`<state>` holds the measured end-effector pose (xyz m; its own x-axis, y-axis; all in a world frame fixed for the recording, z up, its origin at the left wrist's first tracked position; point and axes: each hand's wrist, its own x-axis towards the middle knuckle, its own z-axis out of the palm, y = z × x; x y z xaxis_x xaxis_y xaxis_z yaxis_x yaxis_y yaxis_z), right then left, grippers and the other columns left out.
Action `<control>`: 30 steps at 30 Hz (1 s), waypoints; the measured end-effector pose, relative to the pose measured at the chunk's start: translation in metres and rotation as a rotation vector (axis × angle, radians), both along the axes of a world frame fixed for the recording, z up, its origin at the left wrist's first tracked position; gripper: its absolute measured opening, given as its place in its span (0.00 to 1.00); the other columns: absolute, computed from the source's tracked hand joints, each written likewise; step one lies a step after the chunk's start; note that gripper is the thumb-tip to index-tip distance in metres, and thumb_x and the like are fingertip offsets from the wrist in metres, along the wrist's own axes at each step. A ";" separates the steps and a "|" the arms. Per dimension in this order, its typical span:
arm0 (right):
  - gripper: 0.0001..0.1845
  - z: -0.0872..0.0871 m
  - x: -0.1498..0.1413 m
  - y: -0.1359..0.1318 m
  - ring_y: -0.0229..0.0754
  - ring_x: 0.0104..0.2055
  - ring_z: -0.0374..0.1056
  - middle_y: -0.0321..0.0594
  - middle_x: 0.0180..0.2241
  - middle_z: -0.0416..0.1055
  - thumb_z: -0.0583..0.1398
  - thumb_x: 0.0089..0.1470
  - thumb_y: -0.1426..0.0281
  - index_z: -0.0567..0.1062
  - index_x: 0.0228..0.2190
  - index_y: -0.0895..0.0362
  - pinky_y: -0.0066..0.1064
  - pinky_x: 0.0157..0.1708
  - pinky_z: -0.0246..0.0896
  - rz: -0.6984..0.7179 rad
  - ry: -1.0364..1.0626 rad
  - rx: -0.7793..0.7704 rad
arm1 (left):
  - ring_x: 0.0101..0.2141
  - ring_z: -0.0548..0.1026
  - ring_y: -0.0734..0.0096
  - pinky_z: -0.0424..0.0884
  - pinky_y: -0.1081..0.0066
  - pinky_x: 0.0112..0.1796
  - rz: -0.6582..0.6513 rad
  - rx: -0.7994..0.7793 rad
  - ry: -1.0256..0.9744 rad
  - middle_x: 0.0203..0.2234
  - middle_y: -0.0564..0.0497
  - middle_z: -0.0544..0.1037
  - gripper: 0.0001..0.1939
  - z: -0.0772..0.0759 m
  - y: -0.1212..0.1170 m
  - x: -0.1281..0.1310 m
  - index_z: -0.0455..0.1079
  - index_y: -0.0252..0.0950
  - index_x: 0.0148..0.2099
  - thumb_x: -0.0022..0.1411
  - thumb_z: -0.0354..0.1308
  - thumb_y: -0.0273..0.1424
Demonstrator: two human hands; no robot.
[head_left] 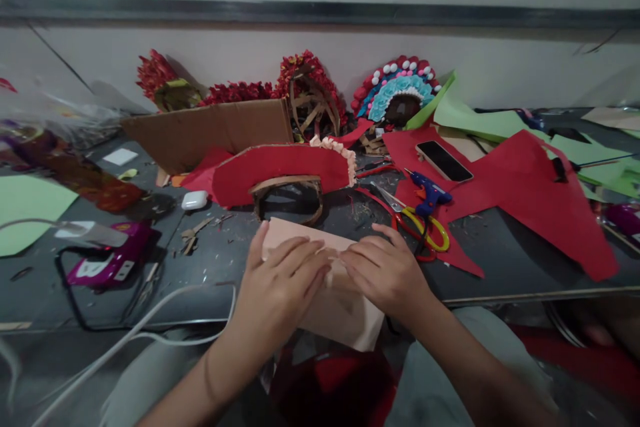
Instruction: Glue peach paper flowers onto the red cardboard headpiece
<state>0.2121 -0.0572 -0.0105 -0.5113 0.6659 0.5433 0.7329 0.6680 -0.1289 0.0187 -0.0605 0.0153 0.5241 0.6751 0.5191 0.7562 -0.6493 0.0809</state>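
Observation:
A peach-coloured sheet [345, 317] of paper or thin foam lies beneath both hands and juts over the table's front edge. My left hand [290, 273] is closed above its left part, fingers bent inward. From the other side my right hand [385, 270] is closed too, its fingertips meeting the left ones. Between the fingertips shows a small peach piece [335, 257], mostly hidden. Just behind stands a red headpiece [280, 170] on a brown cardboard ring [320, 203], with pale ruffles [353, 163] along its right end.
To the right are yellow-and-red-handled scissors [443, 237], a blue glue gun [429, 192], a phone [444, 160] and red sheets [545, 193]. At left lie a purple power strip [113, 260], a white cable [165, 297] and an earbud case [195, 200]. Decorated headpieces [403, 90] and cardboard [215, 130] stand behind.

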 end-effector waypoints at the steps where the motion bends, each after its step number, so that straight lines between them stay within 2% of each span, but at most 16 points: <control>1: 0.08 0.001 -0.001 -0.001 0.37 0.36 0.67 0.34 0.30 0.74 0.54 0.56 0.73 0.73 0.35 0.56 0.39 0.53 0.49 0.009 -0.005 -0.003 | 0.37 0.75 0.68 0.44 0.52 0.57 -0.028 -0.025 -0.004 0.35 0.54 0.80 0.08 0.000 0.000 0.003 0.73 0.40 0.39 0.60 0.53 0.26; 6: 0.09 0.004 0.002 -0.003 0.36 0.35 0.67 0.33 0.31 0.74 0.53 0.56 0.74 0.74 0.34 0.56 0.38 0.53 0.49 0.036 -0.022 -0.013 | 0.30 0.75 0.72 0.52 0.56 0.55 -0.105 -0.047 0.031 0.30 0.55 0.80 0.09 -0.001 0.006 0.005 0.73 0.37 0.33 0.60 0.52 0.24; 12: 0.07 0.013 0.024 0.003 0.38 0.36 0.66 0.34 0.32 0.75 0.55 0.55 0.75 0.74 0.33 0.55 0.35 0.45 0.52 0.045 -0.002 -0.032 | 0.31 0.76 0.73 0.50 0.56 0.56 -0.145 -0.071 0.018 0.31 0.57 0.80 0.07 0.002 0.015 -0.010 0.73 0.40 0.35 0.59 0.54 0.26; 16: 0.07 0.017 0.038 0.008 0.38 0.36 0.65 0.34 0.31 0.75 0.56 0.55 0.73 0.75 0.32 0.55 0.34 0.39 0.52 0.015 0.037 -0.015 | 0.31 0.76 0.72 0.53 0.58 0.55 -0.111 -0.071 0.022 0.30 0.56 0.80 0.06 0.006 0.022 -0.025 0.73 0.41 0.33 0.58 0.55 0.27; 22: 0.06 0.016 0.046 0.010 0.38 0.35 0.65 0.34 0.31 0.75 0.57 0.55 0.73 0.75 0.32 0.55 0.34 0.38 0.51 0.012 0.050 -0.011 | 0.32 0.77 0.70 0.59 0.59 0.53 -0.054 -0.045 0.019 0.30 0.56 0.80 0.03 0.008 0.032 -0.051 0.72 0.40 0.33 0.57 0.56 0.29; 25: 0.07 0.015 0.046 0.012 0.38 0.35 0.65 0.35 0.32 0.75 0.56 0.55 0.73 0.75 0.31 0.56 0.34 0.37 0.52 -0.001 0.048 -0.015 | 0.32 0.76 0.68 0.62 0.59 0.51 0.051 0.034 -0.021 0.31 0.54 0.79 0.03 0.009 0.034 -0.064 0.71 0.39 0.34 0.57 0.57 0.28; 28: 0.07 0.014 0.042 0.013 0.38 0.35 0.65 0.36 0.32 0.75 0.56 0.55 0.73 0.75 0.31 0.56 0.34 0.37 0.52 -0.006 0.038 -0.009 | 0.37 0.75 0.66 0.65 0.61 0.49 0.177 0.050 -0.109 0.35 0.51 0.78 0.04 0.010 0.030 -0.060 0.70 0.35 0.37 0.57 0.56 0.26; 30: 0.08 0.013 0.037 0.012 0.38 0.35 0.65 0.37 0.32 0.74 0.55 0.56 0.73 0.75 0.31 0.56 0.34 0.37 0.52 0.017 0.024 -0.024 | 0.41 0.74 0.65 0.66 0.63 0.48 0.097 0.003 -0.116 0.39 0.49 0.78 0.07 0.009 0.024 -0.047 0.69 0.36 0.39 0.57 0.57 0.29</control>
<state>0.2491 -0.0448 0.0024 -0.5096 0.6704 0.5393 0.7182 0.6766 -0.1623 -0.0279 -0.0364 0.0246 0.3927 0.7183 0.5744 0.8013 -0.5738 0.1696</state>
